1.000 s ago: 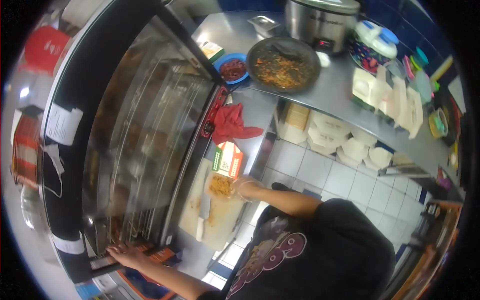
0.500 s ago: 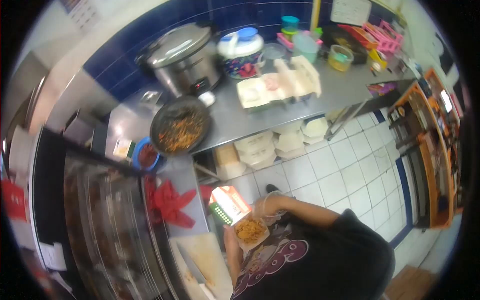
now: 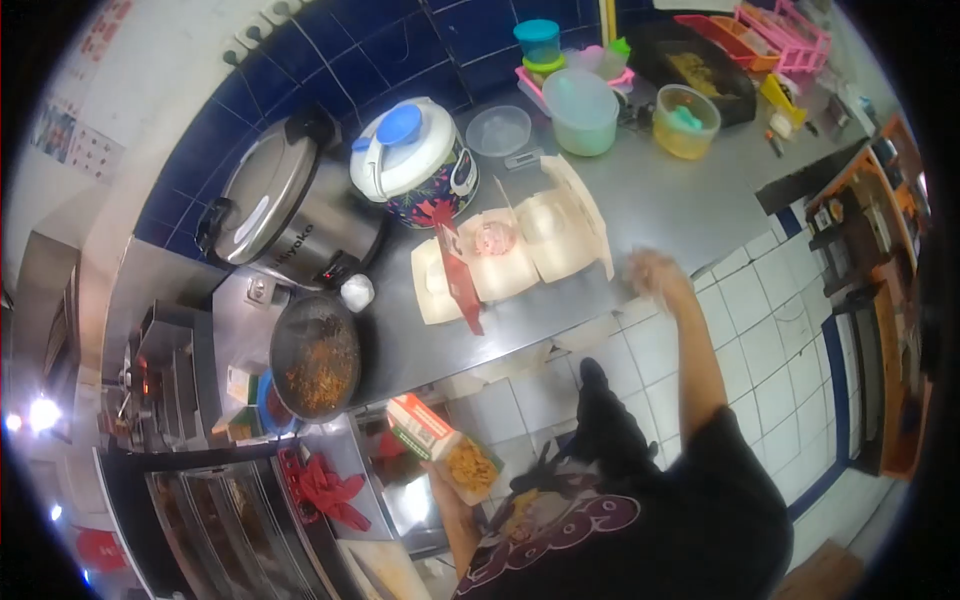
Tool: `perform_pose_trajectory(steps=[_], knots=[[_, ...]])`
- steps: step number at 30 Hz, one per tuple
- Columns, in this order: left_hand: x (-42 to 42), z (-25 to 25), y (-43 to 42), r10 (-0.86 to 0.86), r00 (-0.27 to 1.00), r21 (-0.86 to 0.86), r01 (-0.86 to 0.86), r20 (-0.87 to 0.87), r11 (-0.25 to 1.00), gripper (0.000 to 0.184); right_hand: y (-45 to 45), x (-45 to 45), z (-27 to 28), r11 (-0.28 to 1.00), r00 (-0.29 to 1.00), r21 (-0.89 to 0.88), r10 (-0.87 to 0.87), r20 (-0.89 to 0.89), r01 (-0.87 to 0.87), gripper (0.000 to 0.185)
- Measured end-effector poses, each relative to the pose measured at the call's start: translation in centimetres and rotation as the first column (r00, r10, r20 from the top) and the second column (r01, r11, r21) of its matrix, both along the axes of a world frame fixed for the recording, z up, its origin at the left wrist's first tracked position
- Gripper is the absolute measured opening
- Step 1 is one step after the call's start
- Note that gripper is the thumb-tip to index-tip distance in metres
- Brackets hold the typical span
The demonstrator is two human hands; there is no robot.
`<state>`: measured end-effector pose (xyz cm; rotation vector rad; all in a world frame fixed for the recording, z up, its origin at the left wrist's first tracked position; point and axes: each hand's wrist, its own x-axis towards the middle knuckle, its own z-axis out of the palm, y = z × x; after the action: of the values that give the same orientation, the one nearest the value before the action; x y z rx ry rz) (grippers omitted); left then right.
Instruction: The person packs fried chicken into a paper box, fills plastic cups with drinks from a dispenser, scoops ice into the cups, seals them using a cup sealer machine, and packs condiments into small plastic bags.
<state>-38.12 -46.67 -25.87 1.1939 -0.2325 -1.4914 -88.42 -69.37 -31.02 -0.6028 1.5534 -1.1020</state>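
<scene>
An open food box (image 3: 425,428) is in the left grip (image 3: 445,488), whose fingers are clamped on its near side; the printed orange, white and green lid leans away from the grip, and orange-brown food (image 3: 470,468) fills the part just to the grip's right. The right grip (image 3: 655,274), in a clear glove, is well apart, ahead and to the right, by the front edge of the steel tabletop (image 3: 430,352); it is blurred, so whether its fingers are apart or together I cannot tell.

Just left of the right grip stand open white cartons (image 3: 565,255), with a red flap (image 3: 458,280) among them. Beyond that grip are a pale green tub (image 3: 583,118) and a yellowish clear tub (image 3: 685,128). Ahead and left of the left grip sits a dark pan (image 3: 315,360) with food bits, the rice cooker (image 3: 290,225) farther off. A red cloth (image 3: 328,490) lies left of the left grip.
</scene>
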Motion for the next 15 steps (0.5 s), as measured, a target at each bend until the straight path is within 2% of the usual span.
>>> perform_pose_trajectory(steps=[1, 5, 6, 7, 9, 10, 11, 12, 13, 15], knots=[[-1.2, 0.8, -1.0, 0.021, 0.998, -0.01, -0.021, -0.053, 1.0, 0.072, -3.4, -1.2, -0.6, 1.0, 1.0, 0.013, 0.023, 0.002, -0.023, 0.033], [-4.3, 1.4, -3.5, 0.102, 0.994, 0.025, -0.101, -0.038, 0.995, 0.065, -15.0, 0.3, -3.6, 0.955, 0.956, -0.202, 0.25, 0.154, -0.217, 0.041], [-5.0, 1.6, -3.9, 0.119, 0.993, 0.038, -0.118, -0.024, 0.992, 0.065, -15.7, 2.0, -1.9, 0.954, 0.95, -0.19, 0.264, 0.17, -0.231, 0.041], [-5.5, 1.9, -4.0, 0.155, 0.988, 0.06, -0.156, 0.016, 0.986, 0.063, -16.0, 3.9, 2.2, 0.823, 0.82, -0.18, 0.462, -0.338, -0.538, 0.04], [-5.9, 2.0, -4.6, 0.198, 0.978, 0.073, -0.202, 0.061, 0.977, 0.062, -18.2, 5.5, 0.8, 0.634, 0.438, -0.026, 0.503, -0.745, -0.773, 0.039], [-5.9, 1.6, -4.4, 0.184, 0.981, 0.054, -0.187, 0.055, 0.981, 0.069, -19.9, 6.2, -5.1, 0.735, 0.691, -0.079, 0.587, -0.423, -0.673, 0.043], [-5.5, 1.3, -4.3, 0.167, 0.985, 0.035, -0.169, 0.046, 0.985, 0.077, -20.7, 7.0, -6.0, 0.779, 0.772, -0.082, 0.592, -0.231, -0.622, 0.046], [-5.1, 0.9, -4.4, 0.171, 0.984, 0.033, -0.173, 0.043, 0.984, 0.077, -21.5, 7.8, -6.8, 0.827, 0.83, -0.068, 0.557, -0.037, -0.558, 0.051], [-4.8, 0.5, -4.6, 0.192, 0.979, 0.054, -0.196, 0.074, 0.979, 0.077, -21.0, 9.1, -4.3, 0.734, 0.719, -0.013, 0.661, -0.214, -0.679, 0.049], [-3.9, -0.1, -4.6, 0.209, 0.974, 0.078, -0.216, 0.092, 0.973, 0.077, -22.2, 10.6, -6.2, 0.72, 0.714, -0.004, 0.687, -0.138, -0.694, 0.048]])
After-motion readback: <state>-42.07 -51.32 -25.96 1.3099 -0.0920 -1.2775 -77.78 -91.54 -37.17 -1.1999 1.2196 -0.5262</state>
